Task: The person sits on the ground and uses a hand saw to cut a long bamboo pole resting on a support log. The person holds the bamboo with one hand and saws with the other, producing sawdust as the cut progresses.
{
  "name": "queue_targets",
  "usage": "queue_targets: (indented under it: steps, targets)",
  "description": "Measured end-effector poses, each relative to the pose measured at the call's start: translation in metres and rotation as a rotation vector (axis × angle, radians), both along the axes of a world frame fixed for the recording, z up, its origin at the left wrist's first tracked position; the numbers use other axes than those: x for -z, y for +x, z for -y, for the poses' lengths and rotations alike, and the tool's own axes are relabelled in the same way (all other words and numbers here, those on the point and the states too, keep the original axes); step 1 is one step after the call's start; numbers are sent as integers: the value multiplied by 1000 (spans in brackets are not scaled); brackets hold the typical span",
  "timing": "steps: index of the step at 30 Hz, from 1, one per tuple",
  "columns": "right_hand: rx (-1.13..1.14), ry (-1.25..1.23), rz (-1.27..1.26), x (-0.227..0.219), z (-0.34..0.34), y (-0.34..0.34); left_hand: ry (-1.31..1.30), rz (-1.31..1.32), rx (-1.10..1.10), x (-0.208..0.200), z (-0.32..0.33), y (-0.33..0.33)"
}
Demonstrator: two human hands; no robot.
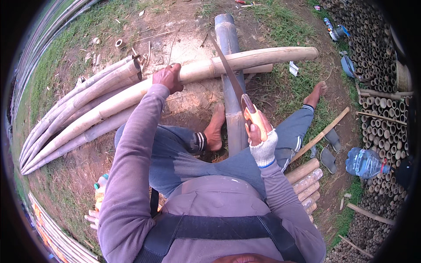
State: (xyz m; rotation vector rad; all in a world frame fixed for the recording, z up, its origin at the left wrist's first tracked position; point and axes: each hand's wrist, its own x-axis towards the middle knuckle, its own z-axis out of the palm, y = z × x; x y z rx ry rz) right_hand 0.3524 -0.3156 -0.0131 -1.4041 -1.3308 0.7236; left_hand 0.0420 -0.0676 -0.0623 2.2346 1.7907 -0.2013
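A stack of cut bamboo pieces (381, 120) fills the right side of the view, end faces showing. At the left lies a bundle of long bamboo poles (90, 96), converging toward the far left. The pale bamboo pole (195, 71) in hand runs beside them and crosses over a thick grey bamboo log (237, 129) in front of the person. A handsaw (231, 76) slants over that pole near the crossing; whether its teeth touch is unclear. A clear water jug (365, 162) lies at the right, near two grey slippers (328, 160). The left hand (167, 78) has its fingers wrapped over the pale pole, and the right hand (262, 130), partly gloved in white, grips the saw's handle
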Motion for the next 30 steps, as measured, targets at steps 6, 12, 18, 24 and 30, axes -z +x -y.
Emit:
queue_targets:
  steps: [6, 12, 18, 24, 30]
  targets:
    - [-12, -177, -74, 8, 79, 29, 42, 23, 27, 6, 4, 2]
    - [55, 175, 156, -4, -97, -18, -26, -30, 28, -7, -5, 14]
    - [-36, -63, 24, -5, 62, 21, -15, -2, 15, 2, -1, -1]
    - [-1, -62, -46, 10, 4, 5, 5, 13, 26, 1, 1, 4]
    - [28, 185, 144, 4, -109, -21, -23, 13, 19, -5, -3, 9]
